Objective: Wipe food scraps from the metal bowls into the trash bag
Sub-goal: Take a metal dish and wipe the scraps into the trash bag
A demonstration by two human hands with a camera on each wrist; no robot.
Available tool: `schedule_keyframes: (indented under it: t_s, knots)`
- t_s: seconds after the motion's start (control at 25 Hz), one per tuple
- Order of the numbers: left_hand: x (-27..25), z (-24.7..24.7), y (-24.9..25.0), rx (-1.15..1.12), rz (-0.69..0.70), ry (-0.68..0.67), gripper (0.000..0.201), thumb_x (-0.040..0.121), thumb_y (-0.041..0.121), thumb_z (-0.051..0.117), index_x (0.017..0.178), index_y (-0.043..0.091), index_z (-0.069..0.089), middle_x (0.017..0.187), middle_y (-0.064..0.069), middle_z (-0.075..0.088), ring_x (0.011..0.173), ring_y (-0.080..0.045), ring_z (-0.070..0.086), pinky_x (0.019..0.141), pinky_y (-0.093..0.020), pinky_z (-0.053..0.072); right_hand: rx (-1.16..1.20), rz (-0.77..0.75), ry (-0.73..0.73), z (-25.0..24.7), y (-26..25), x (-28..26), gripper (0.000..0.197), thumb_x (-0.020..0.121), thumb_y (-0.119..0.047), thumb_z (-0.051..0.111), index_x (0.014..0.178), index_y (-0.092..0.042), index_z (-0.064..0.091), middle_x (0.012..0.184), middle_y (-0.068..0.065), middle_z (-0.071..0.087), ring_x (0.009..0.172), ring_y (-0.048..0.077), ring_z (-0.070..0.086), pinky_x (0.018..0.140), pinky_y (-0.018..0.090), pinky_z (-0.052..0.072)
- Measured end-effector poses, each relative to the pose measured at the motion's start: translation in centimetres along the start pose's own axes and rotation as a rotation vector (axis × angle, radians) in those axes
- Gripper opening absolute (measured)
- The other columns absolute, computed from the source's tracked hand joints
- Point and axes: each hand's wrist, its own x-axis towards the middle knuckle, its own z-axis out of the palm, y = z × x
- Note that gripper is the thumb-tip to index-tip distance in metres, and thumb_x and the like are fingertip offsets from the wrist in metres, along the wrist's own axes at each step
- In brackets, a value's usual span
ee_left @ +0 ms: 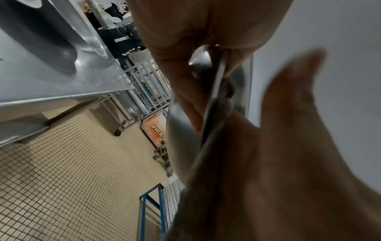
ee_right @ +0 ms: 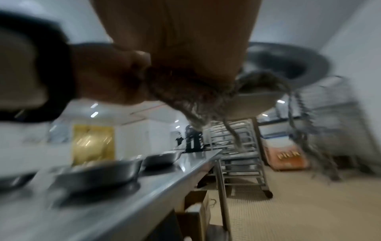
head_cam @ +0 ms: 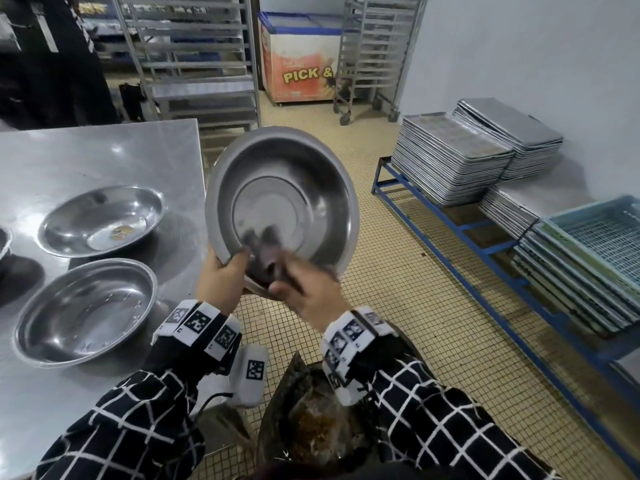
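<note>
Mid-task: left hand gripping tilted metal bowl above trash bag, right hand clutching frayed rag inside it, scrap-soiled bowl waiting leftward on bench.

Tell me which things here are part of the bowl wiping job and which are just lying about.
Part of the job:
- tilted bowl, left hand holds its rim
- dark cloth, held by right hand
- trash bag below
- bowl with scraps
- near bowl on steel table

Just lying about:
- baking trays
- blue crates
- rolling racks
- freezer
</note>
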Motion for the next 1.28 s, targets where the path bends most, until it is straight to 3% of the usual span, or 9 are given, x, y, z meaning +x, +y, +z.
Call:
schedule_keyframes:
  t_s: [0.12,0.36,0.56,0.72,0.84,0.96,1.08,1.16,1.28]
  knots:
    - [0.1,0.1,0.6,0.023,0.031,-0.043,0.015,0.094,0.019,0.055,0.108,0.015,0.056,0.087,0.004,0.063,0.085,-0.014,0.063,0.067,-0.025,0.049,-0.282,-0.075,-0.188,2.5,0.5,0.7,0.063,0.095,-0.057,0.012,0.139,-0.021,0.039,0.145,0.003,0.042,0.134,0.022,0.037,0.113,0.044,0.026]
    - [0.1,0.0,0.8,0.112,0.115,-0.107,0.02,0.094,0.013,0.052,0.114,0.014,0.054,0.084,0.005,0.061,0.079,-0.01,0.061,0.062,-0.016,0.048,-0.764,0.113,-0.121,-2.0,6.7,1.1,0.082,0.087,-0.06,-0.003,0.141,-0.016,0.039,0.151,0.007,0.032,0.142,0.026,0.02,0.117,0.041,0.007]
    - [-0.3,0.4,0.8,0.138,0.193,-0.029,0.021,0.094,0.011,0.053,0.115,0.011,0.055,0.084,0.01,0.058,0.075,0.001,0.055,0.058,-0.002,0.041,-0.444,0.05,-0.037,1.9,2.9,-0.4,0.072,0.093,-0.056,0.002,0.139,-0.021,0.045,0.147,0.003,0.041,0.14,0.022,0.027,0.115,0.041,0.015]
    - [-0.5,0.4,1.4,0.081,0.202,-0.012,0.012,0.094,0.008,0.053,0.104,0.014,0.054,0.08,0.01,0.056,0.071,0.003,0.053,0.058,-0.002,0.041,-0.419,0.119,0.082,2.1,1.7,-2.3,0.074,0.093,-0.058,-0.002,0.137,-0.023,0.046,0.145,-0.002,0.043,0.139,0.019,0.029,0.117,0.037,0.007]
    - [-1.1,0.7,1.3,0.095,0.139,-0.077,0.013,0.092,0.012,0.055,0.105,0.016,0.057,0.081,0.006,0.06,0.075,-0.008,0.058,0.065,-0.019,0.047,-0.721,0.268,0.112,-0.5,5.6,-2.9,0.075,0.091,-0.062,-0.004,0.148,-0.022,0.026,0.158,0.004,0.013,0.145,0.026,-0.003,0.116,0.043,-0.009]
    - [-2.1,1.3,0.4,0.072,0.041,-0.112,0.02,0.09,0.012,0.057,0.109,0.014,0.059,0.085,-0.003,0.065,0.082,-0.024,0.064,0.069,-0.036,0.052,-0.713,0.365,0.237,-2.6,8.4,-2.5,0.072,0.094,-0.056,0.01,0.151,-0.012,0.007,0.158,0.01,-0.009,0.143,0.032,-0.016,0.117,0.05,0.001]
    - [-2.2,1.4,0.2,0.044,-0.048,-0.125,0.02,0.088,0.009,0.056,0.108,0.012,0.059,0.083,-0.008,0.065,0.076,-0.028,0.066,0.059,-0.035,0.052,-0.472,0.325,0.396,-4.1,8.6,-1.7,0.066,0.098,-0.046,0.028,0.151,-0.014,0.007,0.157,0.014,-0.009,0.144,0.034,-0.001,0.114,0.047,0.02]
    - [-2.2,1.4,0.5,0.018,-0.096,-0.136,0.016,0.089,0.007,0.054,0.103,0.013,0.058,0.079,-0.008,0.064,0.066,-0.023,0.065,0.051,-0.028,0.05,-0.326,0.383,0.466,-5.5,7.7,-1.0,0.062,0.098,-0.042,0.034,0.151,-0.021,0.01,0.156,0.01,0.009,0.132,0.03,0.036,0.091,0.035,0.046]
    - [-2.5,1.1,0.7,0.052,-0.113,-0.181,0.013,0.09,0.008,0.053,0.092,0.019,0.058,0.081,-0.007,0.063,0.073,-0.024,0.064,0.057,-0.029,0.05,-0.129,0.516,0.574,-7.8,6.6,0.1,0.045,0.098,-0.04,0.039,0.136,-0.016,0.039,0.101,0.001,0.057,0.092,0.022,0.06,0.062,0.018,0.039]
